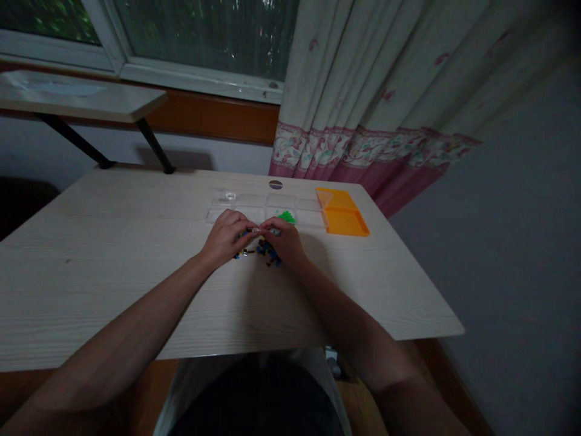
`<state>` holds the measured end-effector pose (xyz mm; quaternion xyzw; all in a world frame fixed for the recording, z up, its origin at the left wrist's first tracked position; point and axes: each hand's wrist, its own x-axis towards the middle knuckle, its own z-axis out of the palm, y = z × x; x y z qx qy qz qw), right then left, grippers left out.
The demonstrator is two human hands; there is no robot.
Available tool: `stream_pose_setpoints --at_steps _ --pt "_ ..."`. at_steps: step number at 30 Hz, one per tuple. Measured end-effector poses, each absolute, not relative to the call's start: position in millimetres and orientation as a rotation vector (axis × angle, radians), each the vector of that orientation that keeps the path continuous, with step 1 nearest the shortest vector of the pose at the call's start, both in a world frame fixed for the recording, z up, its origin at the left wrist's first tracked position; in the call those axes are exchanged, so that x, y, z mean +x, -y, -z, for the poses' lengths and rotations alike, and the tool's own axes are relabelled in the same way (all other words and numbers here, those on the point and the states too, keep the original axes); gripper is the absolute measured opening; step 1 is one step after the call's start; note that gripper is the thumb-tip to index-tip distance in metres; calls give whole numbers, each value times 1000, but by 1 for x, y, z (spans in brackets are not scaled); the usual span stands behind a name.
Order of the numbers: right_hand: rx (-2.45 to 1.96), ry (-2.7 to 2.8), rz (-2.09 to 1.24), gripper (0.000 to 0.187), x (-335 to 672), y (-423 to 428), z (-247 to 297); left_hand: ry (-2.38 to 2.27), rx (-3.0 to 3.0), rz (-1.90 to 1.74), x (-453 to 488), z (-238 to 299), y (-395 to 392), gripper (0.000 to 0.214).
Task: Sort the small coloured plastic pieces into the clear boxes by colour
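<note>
My left hand (pixel 227 236) and my right hand (pixel 285 238) meet over the middle of the table, fingertips pinched together. Between them is something small, clear or whitish, too small to make out. Just below the fingers lies a loose pile of small blue, brown and black pieces (pixel 269 251), with a few yellow and light bits towards the left; my hands hide part of it. Behind my hands stands a clear plastic compartment box (pixel 252 200). Small bright green pieces (pixel 286 216) lie in one of its middle compartments.
An orange two-part tray (pixel 344 212) lies at the right end of the clear box. A raised shelf (pixel 91 97) on black legs stands at the back left. A round cable hole (pixel 275 184) is near the back edge, and a curtain (pixel 354 139) hangs behind the table (pixel 136 260).
</note>
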<state>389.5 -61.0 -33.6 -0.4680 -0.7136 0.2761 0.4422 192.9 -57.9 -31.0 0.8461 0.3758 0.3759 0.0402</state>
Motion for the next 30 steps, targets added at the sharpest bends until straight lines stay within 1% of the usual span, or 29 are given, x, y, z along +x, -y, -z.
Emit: stream_pose_setpoints --at_steps 7,11,19,30 --pt "-1243 1876 -591 27 391 63 30 -1197 2540 -1159 190 33 56 18" --pt "-1291 1952 -447 28 397 60 27 -1290 2491 -1195 187 33 54 20" --pt "-1465 2351 -123 12 409 67 16 -1460 2397 -1255 180 38 44 21" --pt "-1380 2508 -53 13 409 78 8 -1584 2324 -1284 175 42 40 23"
